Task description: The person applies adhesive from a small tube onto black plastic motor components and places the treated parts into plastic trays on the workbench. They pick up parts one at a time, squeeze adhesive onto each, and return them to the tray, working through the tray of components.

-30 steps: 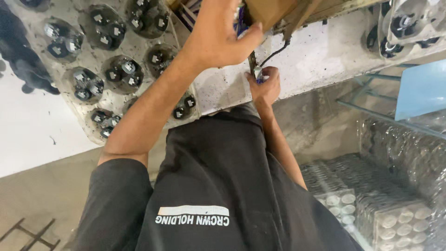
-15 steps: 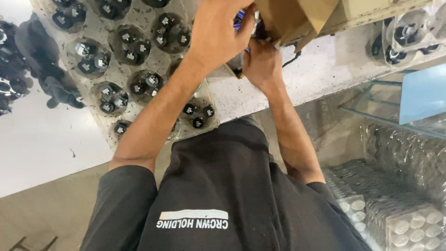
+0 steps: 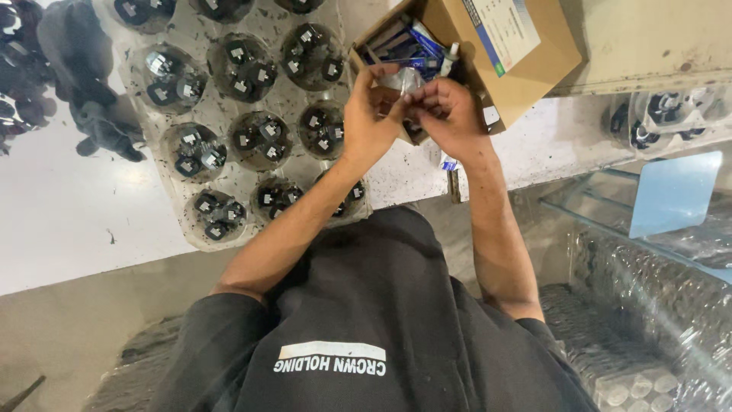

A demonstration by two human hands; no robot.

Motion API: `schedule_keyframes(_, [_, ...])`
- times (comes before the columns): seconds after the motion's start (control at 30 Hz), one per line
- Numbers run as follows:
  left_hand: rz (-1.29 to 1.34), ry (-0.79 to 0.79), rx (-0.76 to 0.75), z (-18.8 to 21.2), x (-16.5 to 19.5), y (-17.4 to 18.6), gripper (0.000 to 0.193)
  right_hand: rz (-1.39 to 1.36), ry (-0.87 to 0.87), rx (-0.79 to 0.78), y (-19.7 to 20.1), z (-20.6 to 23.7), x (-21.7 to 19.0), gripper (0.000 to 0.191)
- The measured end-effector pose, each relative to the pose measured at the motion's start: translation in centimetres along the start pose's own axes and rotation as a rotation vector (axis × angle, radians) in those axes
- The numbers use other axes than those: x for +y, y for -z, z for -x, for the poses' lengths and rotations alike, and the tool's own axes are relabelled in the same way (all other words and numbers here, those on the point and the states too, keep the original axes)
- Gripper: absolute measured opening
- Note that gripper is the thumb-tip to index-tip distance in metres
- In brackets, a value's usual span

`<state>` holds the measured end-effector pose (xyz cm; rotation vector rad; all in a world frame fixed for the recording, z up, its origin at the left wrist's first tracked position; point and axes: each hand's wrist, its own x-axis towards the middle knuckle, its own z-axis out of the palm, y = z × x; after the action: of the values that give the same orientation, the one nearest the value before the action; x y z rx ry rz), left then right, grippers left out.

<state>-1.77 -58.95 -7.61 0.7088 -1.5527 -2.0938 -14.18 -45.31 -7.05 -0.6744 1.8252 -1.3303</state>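
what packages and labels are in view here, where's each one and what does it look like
Cardboard box: top centre on the bench, open, brown.
Label: on the box flap, white rectangle with a blue band.
Plastic tray: top left, clear, round pockets of small black parts.
Clear bag: between both hands, small, crinkled.

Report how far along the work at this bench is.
Done: every round well in view of the clear plastic tray holds small black parts. In hand: the left hand and right hand pinch a small clear plastic packet over the open brown cardboard box. Left: blue packets lie in that box, so probably more remain to handle.
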Motion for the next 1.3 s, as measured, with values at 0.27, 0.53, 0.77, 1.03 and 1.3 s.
schedule_keyframes(0.27, [-0.234, -0.030, 0.028, 1.2, -0.1, 1.0, 0.044, 0.647, 0.195, 0.137, -2.4, 0.1, 0.2, 0.015])
schedule_keyframes(0.53, [-0.228, -0.041, -0.013, 1.2, -0.7, 1.3, 0.038, 0.771, 0.164, 0.129, -2.8, -2.4, -1.8, 0.012])
schedule_keyframes(0.77, [-0.389, -0.067, 0.036, 1.5, 1.3, 1.9, 0.039, 0.892, 0.552, 0.302, 0.2, -6.9, 0.0, 0.020])
schedule_keyframes(1.03, [-0.510, -0.207, 0.025, 3.9, 4.1, 4.0, 0.038, 1.522, 0.211, -0.086, 0.1, -14.7, 6.6, 0.013])
schedule_keyframes(1.3, [-0.461, -0.089, 0.003, 5.4, 3.3, 7.1, 0.038, 1.332, -0.028, -0.171, 1.0, -13.2, 2.0, 0.023])
